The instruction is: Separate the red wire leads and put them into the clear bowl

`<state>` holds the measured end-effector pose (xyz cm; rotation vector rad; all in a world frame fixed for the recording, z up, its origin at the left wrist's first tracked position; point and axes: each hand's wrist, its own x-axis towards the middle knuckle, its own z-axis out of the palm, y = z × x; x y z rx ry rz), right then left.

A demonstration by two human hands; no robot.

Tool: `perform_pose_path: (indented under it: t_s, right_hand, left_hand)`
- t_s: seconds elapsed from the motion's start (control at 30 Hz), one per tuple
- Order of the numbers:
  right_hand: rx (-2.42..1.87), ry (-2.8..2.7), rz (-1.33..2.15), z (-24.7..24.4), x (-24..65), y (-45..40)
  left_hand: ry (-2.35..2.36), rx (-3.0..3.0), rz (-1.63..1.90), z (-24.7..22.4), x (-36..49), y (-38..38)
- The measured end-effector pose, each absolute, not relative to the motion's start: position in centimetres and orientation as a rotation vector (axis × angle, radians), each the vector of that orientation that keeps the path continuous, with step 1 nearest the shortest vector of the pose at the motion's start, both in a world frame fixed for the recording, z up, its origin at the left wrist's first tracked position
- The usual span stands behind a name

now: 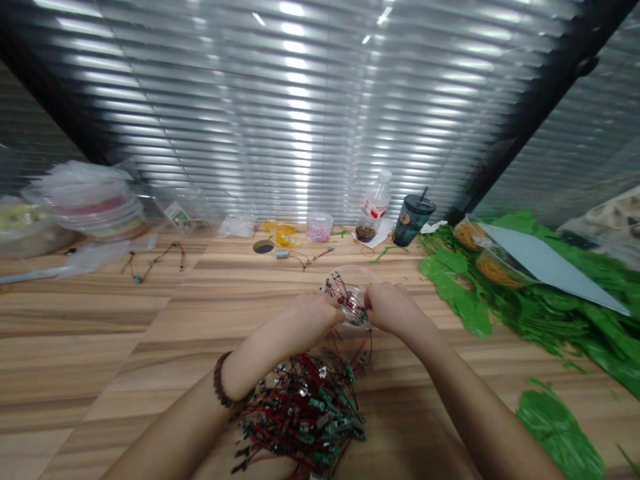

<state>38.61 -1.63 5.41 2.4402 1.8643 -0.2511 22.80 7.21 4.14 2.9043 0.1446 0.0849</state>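
Handling wired parts over a clear round container

Viewing remotely through the head camera, I find the wired bundle (349, 303) between the two hands, in or over a clear round container (356, 293) on the wood-grain table (165, 347). The bundle is tangled: thin red and dark wires, small dark ends at its upper left, green pieces lower down. Some blur hides finer detail.

I note the left hand (323, 313) curled at the bundle's left side and the right hand (393, 307) curled at its right. The fingertips are largely hidden, so I cannot tell whether either hand grips the wires or the container.

Below the container, nearer the wearer, I record a dense pile of wired parts (310, 413), matching in colour: red and dark wires, green pieces, small bright spots. A few wires stretch between the container and this pile.
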Motion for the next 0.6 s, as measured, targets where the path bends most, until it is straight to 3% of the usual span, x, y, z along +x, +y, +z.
perform_pose_path:
  t_s: [0.23,0.4,0.6]
  right_hand:
    - [2.479,1.902,-0.308,5.4,38.2,-1.7]
    - [2.684,2.118,-0.270,7.2,40.0,-4.3]
    - [2.962,2.112,-0.457,5.1,41.6,-9.8]
  left_hand:
    - [0.221,2.908,-0.075,4.7,22.7,6.9]
    - [0.175,2.823,0.070,5.8,21.9,7.8]
    - [0.517,2.860,0.075,7.4,20.7,8.1]
